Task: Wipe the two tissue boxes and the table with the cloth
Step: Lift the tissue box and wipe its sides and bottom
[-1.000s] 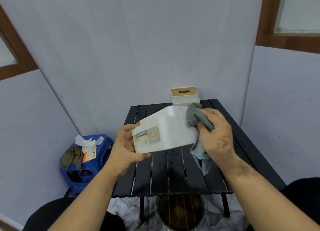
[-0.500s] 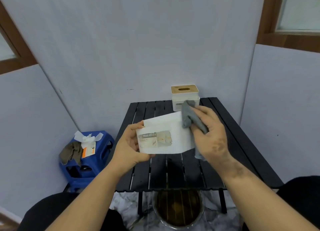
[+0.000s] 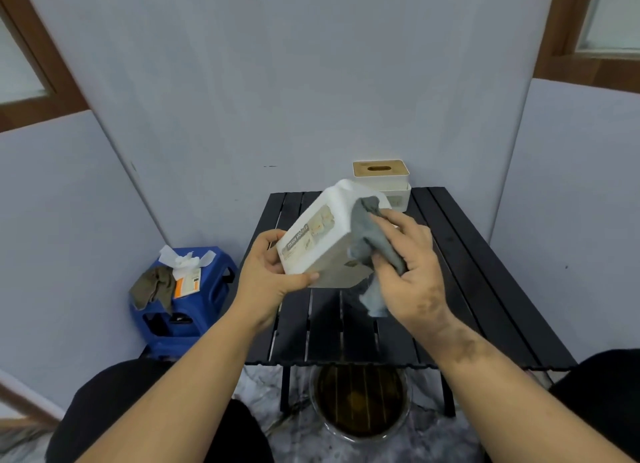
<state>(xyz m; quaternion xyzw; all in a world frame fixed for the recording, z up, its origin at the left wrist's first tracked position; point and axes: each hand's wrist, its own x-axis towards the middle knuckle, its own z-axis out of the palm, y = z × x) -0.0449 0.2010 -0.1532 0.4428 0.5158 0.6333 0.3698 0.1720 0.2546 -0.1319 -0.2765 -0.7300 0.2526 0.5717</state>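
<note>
My left hand [image 3: 273,272] grips a white tissue box [image 3: 322,234] by its near end and holds it tilted in the air above the black slatted table [image 3: 485,289]. The box carries a label on the side facing me. My right hand [image 3: 408,272] holds a grey cloth [image 3: 370,240] and presses it against the box's right side; a tail of the cloth hangs below my palm. A second tissue box [image 3: 384,178], white with a wooden slotted lid, stands at the table's far edge by the wall.
A blue plastic stool [image 3: 187,303] at the left of the table carries a tissue pack and a brown rag. A round glass vessel [image 3: 360,400] sits on the floor under the table's front edge. Grey walls close in on three sides.
The box has been turned in my left hand, its far end now raised and swung away from me. My right hand slid the cloth down along the box's right side.
</note>
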